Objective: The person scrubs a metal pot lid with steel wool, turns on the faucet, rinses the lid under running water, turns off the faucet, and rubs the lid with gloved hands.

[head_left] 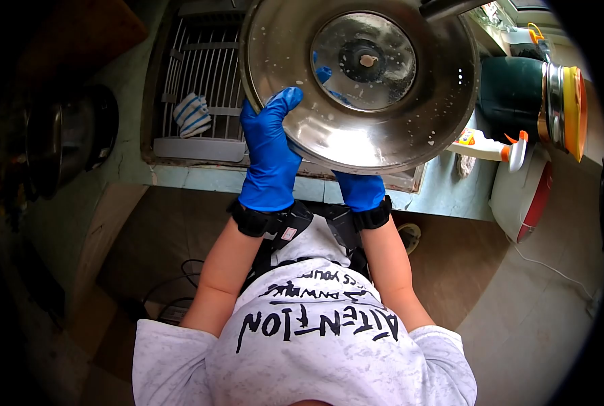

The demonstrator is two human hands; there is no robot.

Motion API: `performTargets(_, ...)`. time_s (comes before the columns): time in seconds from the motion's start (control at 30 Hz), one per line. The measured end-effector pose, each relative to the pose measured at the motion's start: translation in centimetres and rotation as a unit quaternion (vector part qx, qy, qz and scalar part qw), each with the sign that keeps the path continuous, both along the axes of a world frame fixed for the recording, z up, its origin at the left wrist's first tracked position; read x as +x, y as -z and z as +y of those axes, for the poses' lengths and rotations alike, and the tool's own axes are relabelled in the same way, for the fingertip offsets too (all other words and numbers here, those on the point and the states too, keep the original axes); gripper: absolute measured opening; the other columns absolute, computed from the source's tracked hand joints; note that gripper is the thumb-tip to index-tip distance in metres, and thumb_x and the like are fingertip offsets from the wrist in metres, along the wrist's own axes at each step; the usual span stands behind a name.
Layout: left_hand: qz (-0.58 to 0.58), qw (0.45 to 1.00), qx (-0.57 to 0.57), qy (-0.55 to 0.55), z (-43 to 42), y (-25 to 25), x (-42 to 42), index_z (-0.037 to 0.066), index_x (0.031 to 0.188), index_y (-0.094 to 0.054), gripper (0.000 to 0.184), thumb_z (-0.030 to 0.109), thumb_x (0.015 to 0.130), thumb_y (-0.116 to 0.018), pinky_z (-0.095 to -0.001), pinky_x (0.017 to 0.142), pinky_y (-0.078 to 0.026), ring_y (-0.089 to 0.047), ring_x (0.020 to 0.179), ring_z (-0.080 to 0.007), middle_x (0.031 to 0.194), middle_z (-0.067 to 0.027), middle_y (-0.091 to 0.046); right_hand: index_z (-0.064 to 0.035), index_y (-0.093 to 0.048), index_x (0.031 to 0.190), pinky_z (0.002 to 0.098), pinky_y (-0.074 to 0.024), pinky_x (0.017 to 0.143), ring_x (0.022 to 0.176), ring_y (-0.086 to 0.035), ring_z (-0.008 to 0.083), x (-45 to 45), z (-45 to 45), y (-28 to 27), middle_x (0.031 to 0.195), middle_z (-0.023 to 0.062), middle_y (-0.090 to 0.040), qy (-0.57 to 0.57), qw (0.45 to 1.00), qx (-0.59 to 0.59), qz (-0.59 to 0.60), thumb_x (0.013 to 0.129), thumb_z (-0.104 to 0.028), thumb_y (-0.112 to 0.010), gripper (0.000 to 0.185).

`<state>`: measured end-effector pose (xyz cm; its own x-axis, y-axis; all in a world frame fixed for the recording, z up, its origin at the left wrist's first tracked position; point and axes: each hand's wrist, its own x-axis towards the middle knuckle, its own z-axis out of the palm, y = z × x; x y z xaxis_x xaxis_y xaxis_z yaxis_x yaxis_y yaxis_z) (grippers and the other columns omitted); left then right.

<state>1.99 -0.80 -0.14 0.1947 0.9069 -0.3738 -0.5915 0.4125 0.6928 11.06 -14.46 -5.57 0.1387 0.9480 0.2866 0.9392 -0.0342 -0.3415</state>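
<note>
Holding metal lid (363, 81): left hand (271, 155) is pinching its rim, thumb in front; right hand's (361, 191) fingers are hiding behind it, cannot tell their grip.
Barred rack (204, 47): is bearing striped cloth (192, 116).
Green container (510, 95): is resting rightward, contents hidden.

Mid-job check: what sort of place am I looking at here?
Most likely a kitchen: there's what looks like a large metal pan lid, a slatted rack with a striped cloth on it, and a spray bottle by the counter.

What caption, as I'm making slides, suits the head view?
Blue-gloved left hand grips a round, silver metal lid; right hand partly hidden behind.
</note>
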Motion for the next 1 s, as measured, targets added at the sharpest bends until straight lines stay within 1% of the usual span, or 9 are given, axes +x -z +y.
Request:
performTargets(0.07,-0.003,1.000,-0.006,-0.009,0.0,0.0,0.0,0.001,0.093,-0.050,0.027,-0.002,0.067,-0.053,-0.0226,0.065,-0.045,-0.054,0.071,-0.0130,0.081,-0.0059,-0.055,-0.0063,-0.046,0.107,0.0365,-0.0342,0.085,0.098,-0.044,0.0287,0.1,-0.3,0.1,0.108,0.0135,-0.045,0.018,0.999,-0.010,0.044,0.071,-0.011,-0.054,0.037)
performTargets(0.27,0.002,1.000,-0.008,-0.011,-0.2,-0.2,0.2,0.001,0.091,-0.051,0.025,-0.002,0.066,-0.053,-0.0221,0.063,-0.045,-0.054,0.069,-0.0128,0.078,-0.0055,-0.055,-0.0035,-0.043,0.109,0.0351,-0.0331,0.086,0.101,-0.042,0.0280,0.8,-0.9,-0.1,0.109,0.0153,-0.044,0.024,0.997,-0.078,-0.015,0.072,-0.010,-0.051,0.038)
performTargets(0.33,0.003,1.000,-0.005,-0.007,-0.3,0.4,0.2,0.001,0.091,-0.051,0.026,-0.002,0.066,-0.053,-0.0220,0.062,-0.045,-0.054,0.068,-0.0127,0.078,-0.0055,-0.055,-0.0033,-0.042,0.109,0.0349,-0.0325,0.086,0.100,-0.042,0.0278,0.8,-0.9,-0.3,0.108,0.0154,-0.045,0.053,0.984,-0.097,0.141,0.072,-0.010,-0.050,0.039)
performTargets(0.57,0.004,0.999,-0.041,-0.012,-0.2,1.3,0.3,0.001,0.091,-0.051,0.025,-0.002,0.066,-0.053,-0.0220,0.065,-0.043,-0.053,0.068,-0.0125,0.077,-0.0051,-0.055,-0.0031,-0.044,0.108,0.0345,-0.0335,0.085,0.098,-0.043,0.0274,0.8,-0.9,-0.5,0.106,0.0145,-0.046,0.078,0.974,-0.096,0.191,0.073,-0.010,-0.048,0.036)
performTargets(0.63,0.008,0.999,-0.040,-0.011,-0.2,1.3,0.3,0.001,0.091,-0.051,0.026,-0.002,0.066,-0.053,-0.0221,0.065,-0.043,-0.053,0.068,-0.0125,0.077,-0.0051,-0.055,-0.0038,-0.044,0.107,0.0345,-0.0338,0.085,0.098,-0.044,0.0275,0.9,-1.2,0.1,0.106,0.0142,-0.046,0.080,0.970,-0.058,0.222,0.073,-0.010,-0.048,0.034)
performTargets(0.67,0.019,0.999,-0.033,-0.011,-0.2,1.1,0.3,0.000,0.092,-0.051,0.026,-0.002,0.066,-0.053,-0.0220,0.065,-0.043,-0.053,0.068,-0.0126,0.078,-0.0053,-0.055,-0.0038,-0.044,0.107,0.0345,-0.0338,0.085,0.098,-0.044,0.0275,1.2,-1.4,0.1,0.106,0.0142,-0.046,0.081,0.970,-0.058,0.222,0.073,-0.010,-0.048,0.034)
performTargets(0.73,0.030,0.999,-0.028,-0.011,-0.2,0.6,0.3,0.000,0.092,-0.050,0.026,-0.002,0.066,-0.053,-0.0219,0.065,-0.044,-0.053,0.068,-0.0126,0.078,-0.0055,-0.055,-0.0037,-0.045,0.106,0.0345,-0.0340,0.084,0.098,-0.044,0.0275,1.7,-1.5,-0.4,0.106,0.0142,-0.046,0.094,0.983,-0.118,0.106,0.074,-0.011,-0.047,0.033)
performTargets(0.97,0.073,0.996,0.025,-0.038,-0.2,-0.5,0.7,-0.001,0.096,-0.048,0.028,-0.003,0.067,-0.051,-0.0233,0.067,-0.046,-0.055,0.071,-0.0144,0.079,-0.0083,-0.055,-0.0032,-0.042,0.109,0.0343,-0.0325,0.086,0.100,-0.042,0.0277,1.2,-1.0,-0.8,0.108,0.0147,-0.045,0.072,0.990,-0.083,0.085,0.076,-0.011,-0.046,0.034)
performTargets(1.0,0.080,0.996,0.029,-0.031,-0.1,-0.4,0.6,-0.002,0.097,-0.047,0.029,-0.003,0.068,-0.051,-0.0236,0.067,-0.046,-0.055,0.071,-0.0148,0.079,-0.0088,-0.055,-0.0031,-0.041,0.109,0.0341,-0.0318,0.086,0.101,-0.041,0.0276,1.0,-0.7,-0.8,0.109,0.0149,-0.044,0.074,0.985,-0.092,0.127,0.076,-0.011,-0.045,0.034)
